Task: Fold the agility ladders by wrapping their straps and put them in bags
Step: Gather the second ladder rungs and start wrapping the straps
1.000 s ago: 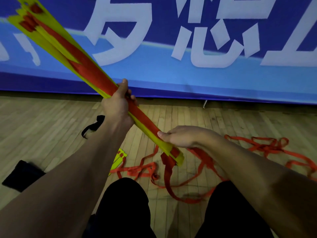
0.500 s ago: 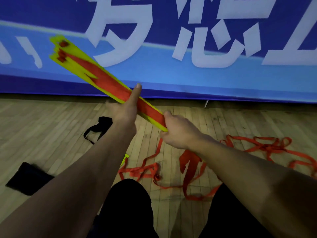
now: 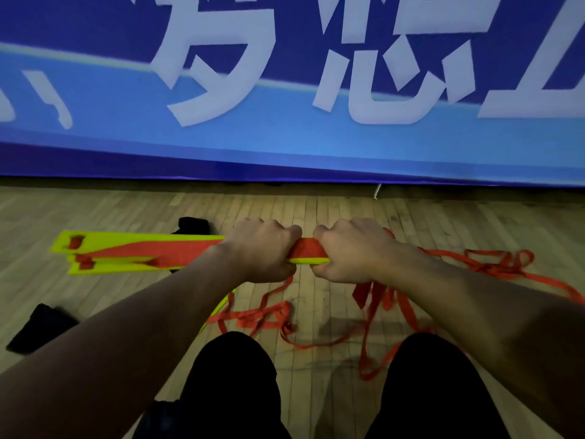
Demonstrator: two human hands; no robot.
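Your left hand (image 3: 262,248) and right hand (image 3: 351,248) both clench the stiff yellow plastic rung bundle (image 3: 136,251); the limp orange webbing straps (image 3: 395,308) look tangle-prone.

Blue banner (image 3: 285,147) with white characters behind wooden floor (image 3: 443,217)

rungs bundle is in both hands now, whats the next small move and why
Probably keep the left hand gripping the yellow rung bundle and use the right hand to take one turn of the loose orange strap around the bundle's near end. The rungs look stacked and level, both hands grip one end, and most of the strap lies unwound on the wooden floor.
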